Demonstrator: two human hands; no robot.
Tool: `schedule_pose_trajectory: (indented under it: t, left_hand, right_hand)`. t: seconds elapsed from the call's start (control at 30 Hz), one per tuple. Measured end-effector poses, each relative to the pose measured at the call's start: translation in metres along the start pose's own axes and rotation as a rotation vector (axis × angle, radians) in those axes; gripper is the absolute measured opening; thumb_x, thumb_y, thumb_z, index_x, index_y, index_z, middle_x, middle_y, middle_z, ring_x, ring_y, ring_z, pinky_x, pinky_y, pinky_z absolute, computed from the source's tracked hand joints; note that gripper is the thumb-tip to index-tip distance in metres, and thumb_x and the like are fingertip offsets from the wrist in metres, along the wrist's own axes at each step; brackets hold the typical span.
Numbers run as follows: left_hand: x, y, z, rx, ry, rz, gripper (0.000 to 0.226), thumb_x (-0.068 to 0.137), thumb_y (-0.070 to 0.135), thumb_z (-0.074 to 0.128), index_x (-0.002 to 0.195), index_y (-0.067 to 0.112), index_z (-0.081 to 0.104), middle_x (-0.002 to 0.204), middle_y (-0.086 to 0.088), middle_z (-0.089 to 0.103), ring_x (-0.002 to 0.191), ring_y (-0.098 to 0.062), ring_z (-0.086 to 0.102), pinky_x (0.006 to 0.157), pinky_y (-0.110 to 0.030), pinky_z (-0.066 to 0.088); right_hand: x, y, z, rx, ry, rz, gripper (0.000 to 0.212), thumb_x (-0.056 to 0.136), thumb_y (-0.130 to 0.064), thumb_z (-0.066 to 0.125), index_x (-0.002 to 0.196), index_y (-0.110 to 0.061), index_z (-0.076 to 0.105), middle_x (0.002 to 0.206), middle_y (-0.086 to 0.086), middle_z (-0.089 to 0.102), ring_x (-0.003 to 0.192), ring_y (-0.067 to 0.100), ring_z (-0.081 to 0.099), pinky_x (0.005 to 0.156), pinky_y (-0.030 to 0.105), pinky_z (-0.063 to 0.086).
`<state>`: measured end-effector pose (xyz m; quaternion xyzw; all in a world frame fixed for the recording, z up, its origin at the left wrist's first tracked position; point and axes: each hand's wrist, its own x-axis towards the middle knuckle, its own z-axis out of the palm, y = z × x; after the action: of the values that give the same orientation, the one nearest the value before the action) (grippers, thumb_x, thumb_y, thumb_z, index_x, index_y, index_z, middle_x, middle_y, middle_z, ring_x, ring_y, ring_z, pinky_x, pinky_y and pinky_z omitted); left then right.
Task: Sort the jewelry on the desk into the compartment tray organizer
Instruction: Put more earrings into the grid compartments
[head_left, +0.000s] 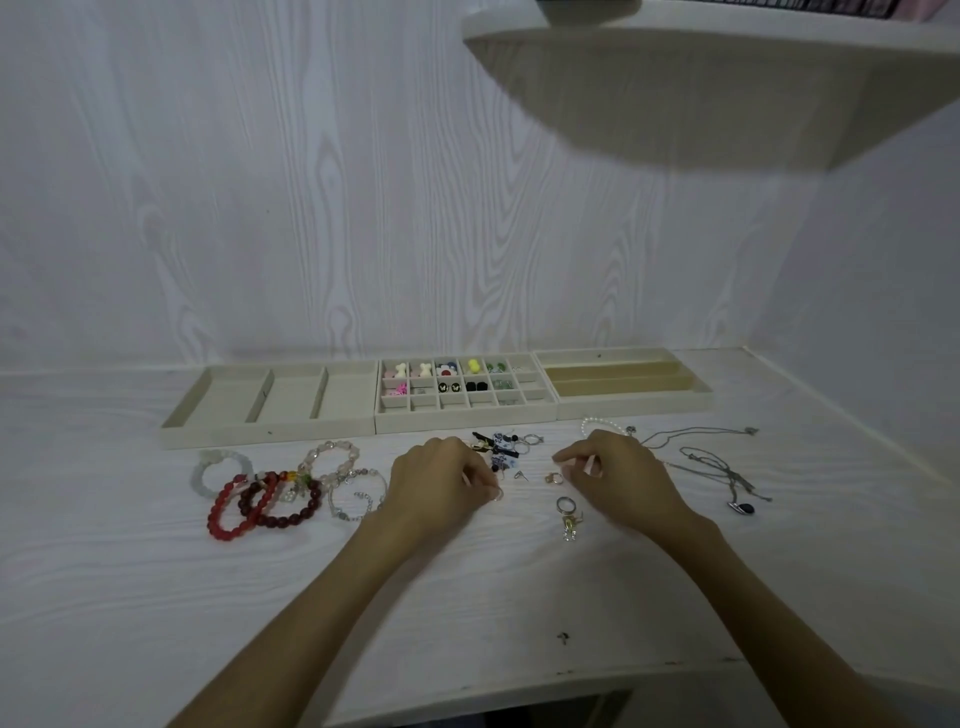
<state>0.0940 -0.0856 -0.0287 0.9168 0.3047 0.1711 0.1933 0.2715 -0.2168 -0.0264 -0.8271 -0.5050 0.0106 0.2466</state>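
Note:
Three beige trays stand in a row at the back of the desk. The middle grid tray (465, 422) has small earrings in its back two rows of cells. The left tray (270, 434) has three bare sections, and the right tray (634, 408) has long slots. My left hand (441, 480) rests on the desk with its fingertips pinched on a small gold ring (497, 493). My right hand (618, 475) hovers beside it, fingers curled with the thumb and forefinger apart; nothing shows in them. A gold ring (554, 478) and a stud (519, 474) lie between the hands.
Beaded bracelets (260, 499) in red, clear and pale green lie at the left. Silver necklaces (717, 462) and a pearl strand (602, 423) lie at the right. A ring with a charm (567, 514) sits near the right wrist. A shelf (701, 78) overhangs at the upper right.

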Motion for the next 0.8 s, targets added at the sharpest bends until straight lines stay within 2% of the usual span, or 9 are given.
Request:
schedule_pose_trajectory:
  t: [0.07, 0.13, 0.23, 0.33, 0.47, 0.6, 0.63, 0.7, 0.8]
  left_hand:
    - [0.001, 0.001, -0.001, 0.024, -0.018, 0.008, 0.006, 0.079, 0.039, 0.07, 0.081, 0.036, 0.074, 0.078, 0.017, 0.068, 0.073, -0.002, 0.059, 0.057, -0.02, 0.04]
    - [0.003, 0.003, -0.003, -0.047, -0.031, -0.019, 0.005, 0.079, 0.04, 0.069, 0.08, 0.038, 0.073, 0.078, 0.02, 0.067, 0.075, -0.001, 0.058, 0.06, -0.021, 0.041]
    - [0.005, 0.006, -0.015, -0.38, -0.138, -0.045, 0.004, 0.078, 0.034, 0.073, 0.074, 0.034, 0.075, 0.08, 0.019, 0.071, 0.076, 0.0, 0.061, 0.069, -0.026, 0.049]
    - [0.003, 0.012, -0.035, -0.669, -0.238, -0.124, 0.008, 0.077, 0.024, 0.075, 0.072, 0.03, 0.077, 0.072, 0.017, 0.072, 0.066, 0.011, 0.06, 0.056, -0.011, 0.042]
    - [0.004, 0.014, -0.05, -0.677, -0.294, -0.231, 0.006, 0.078, 0.038, 0.072, 0.073, 0.037, 0.075, 0.088, 0.014, 0.073, 0.077, 0.005, 0.063, 0.06, -0.018, 0.041]
    - [0.006, 0.015, -0.056, -0.708, -0.263, -0.221, 0.008, 0.081, 0.033, 0.07, 0.075, 0.033, 0.074, 0.081, 0.018, 0.072, 0.075, 0.004, 0.063, 0.057, -0.014, 0.04]
    - [0.005, 0.014, -0.057, -0.691, -0.245, -0.222, 0.009, 0.082, 0.031, 0.07, 0.075, 0.033, 0.074, 0.078, 0.021, 0.071, 0.076, 0.004, 0.062, 0.054, -0.012, 0.04]
    - [0.003, 0.01, -0.055, -0.661, -0.212, -0.203, 0.011, 0.084, 0.026, 0.069, 0.075, 0.032, 0.073, 0.076, 0.021, 0.07, 0.074, 0.004, 0.062, 0.049, -0.007, 0.04]
    - [-0.001, 0.0, -0.052, -0.669, -0.15, -0.216, 0.012, 0.086, 0.019, 0.067, 0.077, 0.025, 0.072, 0.077, 0.015, 0.07, 0.065, 0.005, 0.06, 0.045, -0.006, 0.038]
  right_hand:
    - [0.002, -0.005, 0.0, -0.017, 0.002, 0.005, 0.016, 0.083, -0.039, 0.065, 0.098, -0.035, 0.07, 0.083, -0.015, 0.057, 0.074, -0.001, 0.048, 0.058, 0.013, 0.03]
    - [0.003, -0.009, 0.0, -0.028, 0.007, 0.026, 0.017, 0.078, -0.045, 0.069, 0.092, -0.036, 0.071, 0.082, -0.015, 0.058, 0.073, -0.001, 0.049, 0.056, 0.013, 0.028]
    - [0.005, -0.012, 0.001, -0.034, 0.008, 0.058, 0.014, 0.075, -0.046, 0.072, 0.082, -0.035, 0.071, 0.074, -0.016, 0.056, 0.068, -0.002, 0.048, 0.054, 0.016, 0.027]
    - [0.007, -0.012, 0.001, -0.009, -0.016, 0.085, 0.009, 0.074, -0.042, 0.073, 0.076, -0.033, 0.072, 0.071, -0.013, 0.061, 0.067, 0.001, 0.053, 0.052, 0.018, 0.03]
    - [0.01, -0.012, 0.003, 0.098, -0.047, 0.098, 0.004, 0.077, -0.033, 0.073, 0.076, -0.03, 0.073, 0.074, -0.013, 0.065, 0.07, 0.002, 0.058, 0.056, 0.018, 0.038]
    - [0.01, -0.026, -0.002, 0.472, -0.085, 0.099, 0.004, 0.078, -0.026, 0.072, 0.074, -0.025, 0.072, 0.077, -0.013, 0.07, 0.07, -0.005, 0.062, 0.059, 0.007, 0.041]
    - [0.01, -0.03, -0.002, 0.492, -0.091, 0.085, 0.004, 0.078, -0.026, 0.072, 0.075, -0.024, 0.072, 0.077, -0.013, 0.07, 0.07, -0.005, 0.062, 0.061, 0.009, 0.042]
    - [0.008, -0.037, 0.001, 0.373, -0.101, 0.016, 0.004, 0.078, -0.026, 0.072, 0.074, -0.028, 0.073, 0.073, -0.014, 0.069, 0.066, -0.006, 0.059, 0.061, 0.012, 0.041]
    - [0.004, -0.053, 0.009, 0.334, -0.245, -0.09, 0.009, 0.078, -0.027, 0.073, 0.072, -0.034, 0.073, 0.071, -0.018, 0.066, 0.066, -0.008, 0.055, 0.057, 0.008, 0.04]
